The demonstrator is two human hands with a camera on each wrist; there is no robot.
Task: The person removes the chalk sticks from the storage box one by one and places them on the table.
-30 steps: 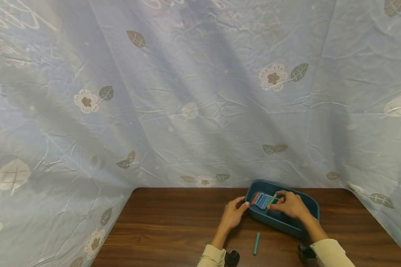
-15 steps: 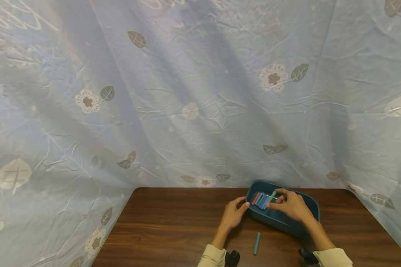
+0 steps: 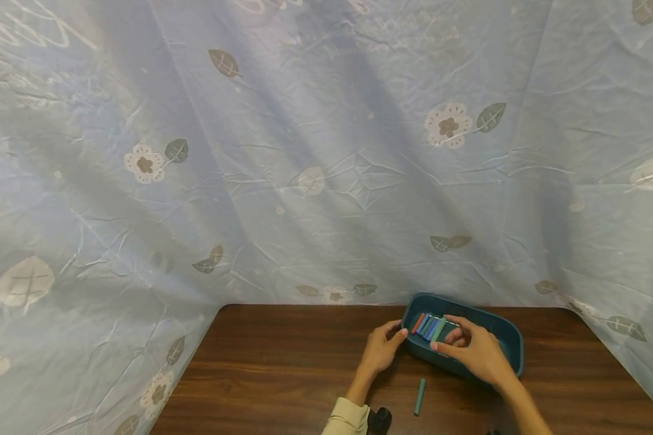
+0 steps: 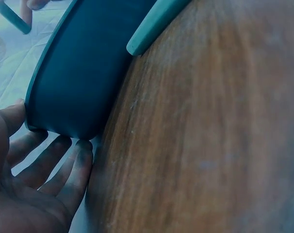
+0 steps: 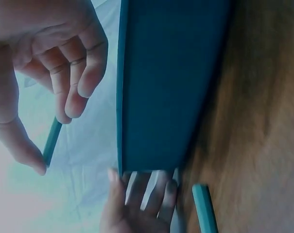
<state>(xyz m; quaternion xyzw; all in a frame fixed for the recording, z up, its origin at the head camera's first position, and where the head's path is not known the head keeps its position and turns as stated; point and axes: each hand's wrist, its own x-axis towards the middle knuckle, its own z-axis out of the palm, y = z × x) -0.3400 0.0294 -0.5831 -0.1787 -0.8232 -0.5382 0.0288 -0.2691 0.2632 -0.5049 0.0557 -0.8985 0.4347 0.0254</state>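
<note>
My left hand holds the left end of a dark blue tray, its thumb at the rim and its fingers against the outer end wall. My right hand is over the tray. Between its thumb and fingertips it pinches a slim green stick by the ends. Several similar sticks lie side by side in the tray's left part, among them a red stick and a blue stick. The right hand hides part of the tray's inside.
Another green stick lies on the brown wooden table, in front of the tray. Behind the table and along its sides hangs a pale blue cloth with leaves and flowers. A dark wrist camera is on the left wrist.
The right hand has shifted slightly toward me and lower in the head view, with the green stick still pinched. The left hand stays at the tray's end.
</note>
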